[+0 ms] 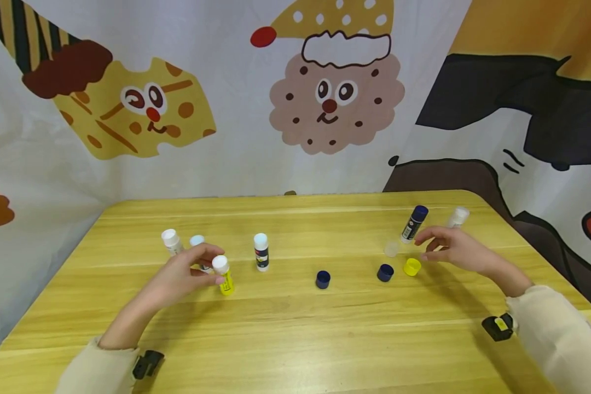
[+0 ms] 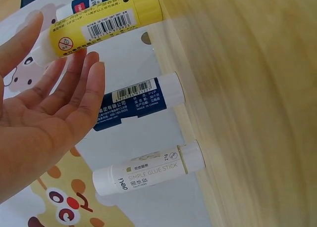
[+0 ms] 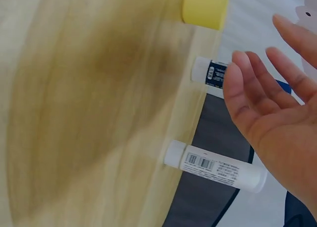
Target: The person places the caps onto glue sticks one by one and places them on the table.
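A yellow glue stick [image 1: 226,283] with a white top stands upright on the table beside my left hand [image 1: 179,272]. The thumb and fingers are parted on either side of its top, not closed round it. Partly hidden behind that hand is a navy-labelled glue stick [image 2: 136,103], and a white glue stick [image 2: 148,170] stands farther left. My right hand [image 1: 455,250] hovers with loosely bent fingers just right of a yellow cap [image 1: 412,267], holding nothing. Beyond its fingers stand a navy-capped glue stick [image 1: 415,223] and another white glue stick [image 3: 215,168], partly hidden in the head view.
Another navy-labelled glue stick [image 1: 261,253] stands upright right of the yellow one. Two navy caps, one near the middle [image 1: 323,279] and one beside the yellow cap [image 1: 386,272], lie on the wooden table [image 1: 295,339]. A translucent cap [image 1: 391,249] sits behind them. A printed curtain [image 1: 246,164] hangs at the back.
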Motion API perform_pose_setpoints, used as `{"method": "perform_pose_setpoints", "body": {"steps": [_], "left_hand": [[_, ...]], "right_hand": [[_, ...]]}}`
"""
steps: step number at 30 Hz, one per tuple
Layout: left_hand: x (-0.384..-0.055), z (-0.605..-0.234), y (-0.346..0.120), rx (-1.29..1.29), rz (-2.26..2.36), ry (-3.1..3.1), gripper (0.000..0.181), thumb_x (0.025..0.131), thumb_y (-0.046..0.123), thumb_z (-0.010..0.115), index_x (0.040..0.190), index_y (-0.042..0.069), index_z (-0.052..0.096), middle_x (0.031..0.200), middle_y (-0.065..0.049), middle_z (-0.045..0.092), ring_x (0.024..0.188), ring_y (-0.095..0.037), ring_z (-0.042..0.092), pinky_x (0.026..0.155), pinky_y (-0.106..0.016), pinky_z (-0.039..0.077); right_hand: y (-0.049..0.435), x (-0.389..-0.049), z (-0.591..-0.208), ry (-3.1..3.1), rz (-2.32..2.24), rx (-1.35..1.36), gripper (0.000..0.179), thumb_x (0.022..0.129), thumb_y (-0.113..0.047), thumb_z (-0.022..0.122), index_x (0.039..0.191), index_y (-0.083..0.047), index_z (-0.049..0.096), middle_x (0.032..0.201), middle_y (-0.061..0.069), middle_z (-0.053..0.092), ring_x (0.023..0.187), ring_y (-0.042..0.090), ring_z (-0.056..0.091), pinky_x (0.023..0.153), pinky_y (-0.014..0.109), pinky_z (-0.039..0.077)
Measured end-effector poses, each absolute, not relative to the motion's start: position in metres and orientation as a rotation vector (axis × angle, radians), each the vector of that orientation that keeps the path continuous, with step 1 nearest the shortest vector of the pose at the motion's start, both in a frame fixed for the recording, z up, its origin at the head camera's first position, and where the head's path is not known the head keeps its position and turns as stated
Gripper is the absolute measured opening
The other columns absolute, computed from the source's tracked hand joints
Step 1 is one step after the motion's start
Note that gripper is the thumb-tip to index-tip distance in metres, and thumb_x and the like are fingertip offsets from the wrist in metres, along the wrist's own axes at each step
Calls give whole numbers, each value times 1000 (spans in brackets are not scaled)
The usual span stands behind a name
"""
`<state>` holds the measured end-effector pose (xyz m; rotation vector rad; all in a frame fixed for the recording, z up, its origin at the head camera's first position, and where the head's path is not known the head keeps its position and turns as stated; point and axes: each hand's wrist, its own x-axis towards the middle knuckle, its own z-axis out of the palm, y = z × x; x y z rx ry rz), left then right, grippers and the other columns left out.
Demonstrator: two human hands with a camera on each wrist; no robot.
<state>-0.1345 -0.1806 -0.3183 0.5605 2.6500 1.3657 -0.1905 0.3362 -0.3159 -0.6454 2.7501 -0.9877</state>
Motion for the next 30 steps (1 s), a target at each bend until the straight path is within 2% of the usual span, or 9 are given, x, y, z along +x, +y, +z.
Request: {"method": "perform_pose_setpoints", "body": {"steps": [5, 13, 30], "left_hand": [[-135, -319, -181, 563, 1372, 2648, 45, 80, 14, 70, 116, -6, 51, 101, -9, 58, 96, -25, 55, 75, -29, 49], [-136, -320, -180, 569, 1349, 2662, 44, 80, 12, 70, 116, -5, 51, 102, -9, 58, 96, -26, 56, 75, -30, 50], [-135, -322, -178, 556, 1319, 2682, 37, 83, 10, 67, 114, -3, 52, 102, -9, 58, 96, -27, 55, 77, -38, 50]], "right_hand": [[337, -190, -323, 2630, -1018, -710, 39, 81, -8, 68, 113, 8, 53, 108, 23, 56, 82, 11, 58, 68, 24, 50], [338, -189, -333, 2547, -1048, -669, 43, 80, -9, 69, 114, 10, 52, 112, 25, 53, 82, 13, 57, 67, 25, 50], [339, -188, -345, 2545, -1039, -656, 35, 81, -8, 68, 110, 7, 55, 101, 15, 57, 77, 13, 55, 64, 24, 48]]}}
